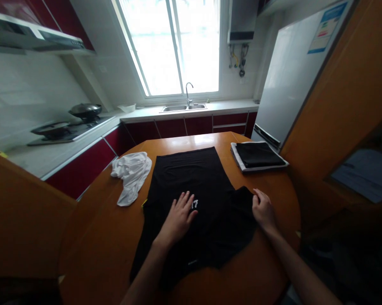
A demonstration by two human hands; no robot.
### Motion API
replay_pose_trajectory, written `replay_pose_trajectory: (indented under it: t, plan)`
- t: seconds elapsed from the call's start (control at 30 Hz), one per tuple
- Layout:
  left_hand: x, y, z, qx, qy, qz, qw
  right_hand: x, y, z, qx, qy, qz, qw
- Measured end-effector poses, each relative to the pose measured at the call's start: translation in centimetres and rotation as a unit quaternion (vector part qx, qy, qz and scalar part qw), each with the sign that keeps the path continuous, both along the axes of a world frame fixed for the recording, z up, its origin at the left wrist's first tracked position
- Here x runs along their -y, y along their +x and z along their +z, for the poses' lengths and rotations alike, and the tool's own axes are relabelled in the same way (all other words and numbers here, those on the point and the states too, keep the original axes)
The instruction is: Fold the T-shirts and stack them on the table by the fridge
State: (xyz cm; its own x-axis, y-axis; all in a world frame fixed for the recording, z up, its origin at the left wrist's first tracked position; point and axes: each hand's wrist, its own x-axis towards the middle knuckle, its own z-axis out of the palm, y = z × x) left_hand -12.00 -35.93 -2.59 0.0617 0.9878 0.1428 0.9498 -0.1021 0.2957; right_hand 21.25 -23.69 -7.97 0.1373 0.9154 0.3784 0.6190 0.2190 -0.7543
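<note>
A black T-shirt (191, 173) lies spread out on the wooden table, its hem towards the window and its collar end towards me. White print, partly covered by my fingers, shows on its middle. My left hand (178, 216) rests flat on the cloth beside that print, fingers stretched out. At the shirt's right side, my right hand (263, 209) is closed on the edge of the sleeve, fingers bent and thumb against the cloth. The left sleeve reaches down the left side, partly behind my left forearm.
A crumpled white garment (132, 176) lies on the left of the round table (98, 237). Folded dark and white clothes (259, 154) are stacked at the right. Beyond stand a counter with a sink (183, 108), a stove with pans (84, 111), and a fridge (292, 76).
</note>
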Motion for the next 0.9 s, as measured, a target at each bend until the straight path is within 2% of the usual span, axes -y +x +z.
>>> replay_pose_trajectory:
  t: [0.13,0.2,0.27,0.4,0.6,0.8,0.9]
  plan:
    - [-2.4,8.0,0.4,0.041,-0.025,-0.154,0.987,0.2,0.1,-0.2,0.006,0.0,0.006,1.0]
    - [-3.5,10.7,0.4,0.04,-0.031,-0.194,0.98,0.2,0.2,-0.3,0.013,0.004,0.007,1.0]
    - [-4.4,12.2,0.2,0.038,-0.034,-0.21,0.976,0.3,0.2,-0.3,0.014,0.007,0.007,1.0]
    - [-5.7,13.1,-0.7,0.007,-0.026,-0.216,0.976,0.4,0.3,-0.1,-0.002,0.016,0.005,1.0]
    - [-5.6,12.9,-1.7,-0.017,0.008,-0.216,0.976,0.5,0.5,0.5,0.015,0.022,0.021,0.999]
    - [-5.6,12.9,-1.7,-0.001,0.008,-0.216,0.976,0.4,1.5,1.4,0.1,-0.012,0.079,0.992]
    - [-5.5,12.8,-1.6,0.01,0.017,-0.214,0.977,0.4,1.9,1.8,0.186,-0.055,0.037,0.98]
